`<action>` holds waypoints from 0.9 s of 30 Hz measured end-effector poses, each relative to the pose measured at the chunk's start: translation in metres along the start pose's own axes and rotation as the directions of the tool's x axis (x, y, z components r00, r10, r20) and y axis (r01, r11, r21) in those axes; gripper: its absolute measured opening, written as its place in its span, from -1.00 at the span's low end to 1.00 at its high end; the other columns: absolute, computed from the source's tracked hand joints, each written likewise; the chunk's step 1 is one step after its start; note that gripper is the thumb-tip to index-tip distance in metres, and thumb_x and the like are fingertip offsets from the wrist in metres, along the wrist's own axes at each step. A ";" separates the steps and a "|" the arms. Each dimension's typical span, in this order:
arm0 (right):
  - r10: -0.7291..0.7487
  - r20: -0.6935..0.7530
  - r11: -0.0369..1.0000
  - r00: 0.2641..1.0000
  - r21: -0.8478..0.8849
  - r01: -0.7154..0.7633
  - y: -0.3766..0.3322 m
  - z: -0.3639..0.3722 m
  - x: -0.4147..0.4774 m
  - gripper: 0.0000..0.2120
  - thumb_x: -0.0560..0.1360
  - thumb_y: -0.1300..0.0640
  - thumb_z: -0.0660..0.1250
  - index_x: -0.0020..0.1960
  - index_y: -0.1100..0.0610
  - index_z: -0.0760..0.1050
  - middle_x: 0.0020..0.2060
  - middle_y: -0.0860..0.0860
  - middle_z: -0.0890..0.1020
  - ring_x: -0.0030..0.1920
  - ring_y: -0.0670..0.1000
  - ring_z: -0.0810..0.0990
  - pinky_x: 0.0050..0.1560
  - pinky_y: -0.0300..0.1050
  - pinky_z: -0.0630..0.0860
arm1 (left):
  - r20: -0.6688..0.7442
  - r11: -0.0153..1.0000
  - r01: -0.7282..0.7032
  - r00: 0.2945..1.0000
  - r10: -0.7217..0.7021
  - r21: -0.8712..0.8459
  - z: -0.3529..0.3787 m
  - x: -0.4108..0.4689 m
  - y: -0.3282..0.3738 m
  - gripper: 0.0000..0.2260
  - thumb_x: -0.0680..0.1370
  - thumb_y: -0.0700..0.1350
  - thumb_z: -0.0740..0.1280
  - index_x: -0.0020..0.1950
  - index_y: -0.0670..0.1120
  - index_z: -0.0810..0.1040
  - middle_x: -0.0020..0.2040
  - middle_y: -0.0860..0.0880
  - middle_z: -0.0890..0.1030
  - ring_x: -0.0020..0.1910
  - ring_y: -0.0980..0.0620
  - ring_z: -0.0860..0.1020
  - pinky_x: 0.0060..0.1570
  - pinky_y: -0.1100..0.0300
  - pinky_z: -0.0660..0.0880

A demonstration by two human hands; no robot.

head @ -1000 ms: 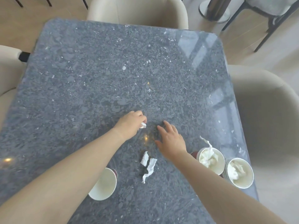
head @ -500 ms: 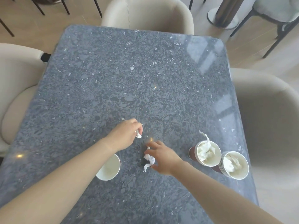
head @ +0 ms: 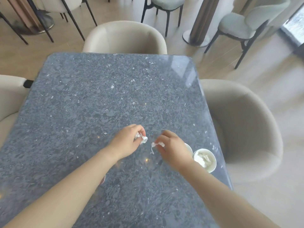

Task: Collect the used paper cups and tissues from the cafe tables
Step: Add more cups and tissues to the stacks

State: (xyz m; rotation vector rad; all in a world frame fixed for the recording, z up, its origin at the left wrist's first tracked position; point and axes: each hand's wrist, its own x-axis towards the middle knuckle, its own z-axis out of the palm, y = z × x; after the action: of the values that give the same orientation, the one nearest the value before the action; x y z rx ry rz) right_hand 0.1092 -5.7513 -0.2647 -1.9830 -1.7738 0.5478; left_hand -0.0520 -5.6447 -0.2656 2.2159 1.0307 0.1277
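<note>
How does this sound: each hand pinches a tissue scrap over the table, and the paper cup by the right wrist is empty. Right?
Not quite. The head view shows the paper cup by the right wrist is not empty: it holds crumpled tissue. The rest stands: the left hand pinches one tissue scrap and the right hand pinches a second scrap over the table.

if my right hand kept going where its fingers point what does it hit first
Probably the crumpled tissue pinched in the left hand, just across a small gap from the right hand and its own tissue scrap. Relative height is unclear.
</note>
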 end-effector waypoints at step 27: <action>0.073 0.134 0.996 0.988 -0.059 -0.065 0.060 -0.039 -0.057 -0.74 0.48 0.25 0.27 0.15 0.11 0.54 0.14 0.01 0.57 0.07 0.08 0.54 0.00 -0.07 0.46 | 0.060 0.981 -0.056 0.997 0.045 0.187 0.062 -0.027 0.092 -0.68 0.49 -0.05 0.33 0.22 0.12 0.41 0.22 0.16 0.44 0.12 0.11 0.48 -0.15 0.27 0.33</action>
State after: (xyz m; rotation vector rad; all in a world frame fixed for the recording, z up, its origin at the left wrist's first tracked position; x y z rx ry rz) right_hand 0.1742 -5.8160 -0.2653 -2.0961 -1.8233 0.6791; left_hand 0.0106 -5.7392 -0.2512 2.4031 0.9917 -0.0100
